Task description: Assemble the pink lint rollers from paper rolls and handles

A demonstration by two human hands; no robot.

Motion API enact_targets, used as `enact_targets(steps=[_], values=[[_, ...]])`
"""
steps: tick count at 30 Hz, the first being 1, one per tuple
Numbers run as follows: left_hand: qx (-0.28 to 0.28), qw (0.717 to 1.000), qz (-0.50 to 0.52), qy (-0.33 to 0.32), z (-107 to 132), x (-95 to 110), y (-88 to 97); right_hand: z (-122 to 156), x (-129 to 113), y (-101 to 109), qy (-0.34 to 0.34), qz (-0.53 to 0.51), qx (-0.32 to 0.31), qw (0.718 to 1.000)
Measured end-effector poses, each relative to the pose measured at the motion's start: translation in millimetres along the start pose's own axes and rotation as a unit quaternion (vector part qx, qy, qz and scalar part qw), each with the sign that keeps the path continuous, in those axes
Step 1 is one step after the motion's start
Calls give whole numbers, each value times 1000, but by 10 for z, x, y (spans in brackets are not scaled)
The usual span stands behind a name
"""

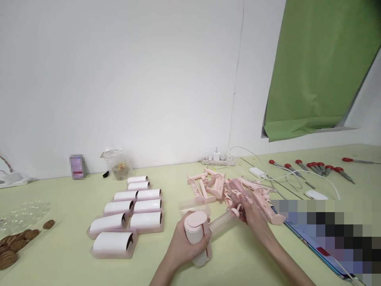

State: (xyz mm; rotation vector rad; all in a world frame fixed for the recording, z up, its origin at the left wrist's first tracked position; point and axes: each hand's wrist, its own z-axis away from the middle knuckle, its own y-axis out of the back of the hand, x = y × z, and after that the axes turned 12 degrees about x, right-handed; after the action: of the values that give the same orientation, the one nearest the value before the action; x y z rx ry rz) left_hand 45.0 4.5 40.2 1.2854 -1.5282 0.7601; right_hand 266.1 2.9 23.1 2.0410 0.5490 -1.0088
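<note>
My left hand (188,244) is wrapped round a white cylinder with a pink lid and frame (196,228), held upright a little above the table. Just right of it a clear tube (223,224) lies slanted, its pink ring-like end (236,212) close to my other fingers. My right hand (251,214) reaches into a heap of pink plastic parts (218,186), fingers bent together at a small pink part; the fingertips are partly hidden. A long pink holder (266,204) lies beside that wrist. Behind my left hand rests another clear tube (193,207).
On the left, white cylinders in pink frames (113,242) lie in rows. Brown discs (18,242) sit at the far left. A power strip (218,160), white cables (297,172) and red-handled tools (320,167) are at the back right. A screen device (315,248) lies at right.
</note>
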Motion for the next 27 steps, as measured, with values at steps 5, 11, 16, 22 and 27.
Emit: enact_targets(steps=[5,11,16,22,27], values=[[9,998,25,61,4,-41,27,7,-63,-13,30,64,-5,997],[92,949,226,197,-57,13,114,-153,-101,182,57,120,21,991],[124,927,275,223,-84,7,45,-517,-153,306,89,209,-17,974],[76,944,231,221,-52,-101,-48,-1040,-259,167,100,334,-115,930],[61,954,203,210,-56,-136,-78,-1148,-448,335,78,390,-161,903]])
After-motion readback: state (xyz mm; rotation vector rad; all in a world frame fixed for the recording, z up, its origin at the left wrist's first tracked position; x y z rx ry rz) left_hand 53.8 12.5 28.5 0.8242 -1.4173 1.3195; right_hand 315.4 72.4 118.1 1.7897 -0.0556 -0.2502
